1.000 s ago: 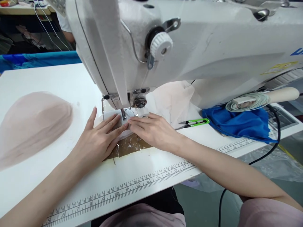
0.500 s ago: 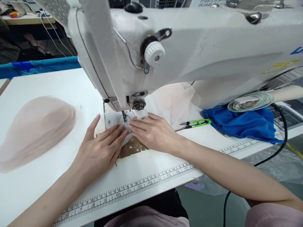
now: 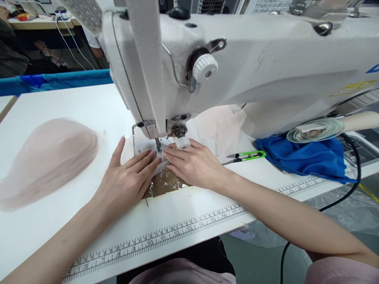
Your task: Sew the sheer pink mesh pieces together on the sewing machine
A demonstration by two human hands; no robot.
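Honestly, my left hand (image 3: 133, 173) lies flat, thumb spread; uneven pressure could pucker the sheer fabric (image 3: 161, 167) at the presser foot (image 3: 159, 146). My right hand (image 3: 194, 163), fingers together, sits riskily close; whether it pinches cloth, I can't tell.

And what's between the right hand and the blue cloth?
Green-handled snips, blades toward the right hand, plus pale sheer fabric; the head view shows this.
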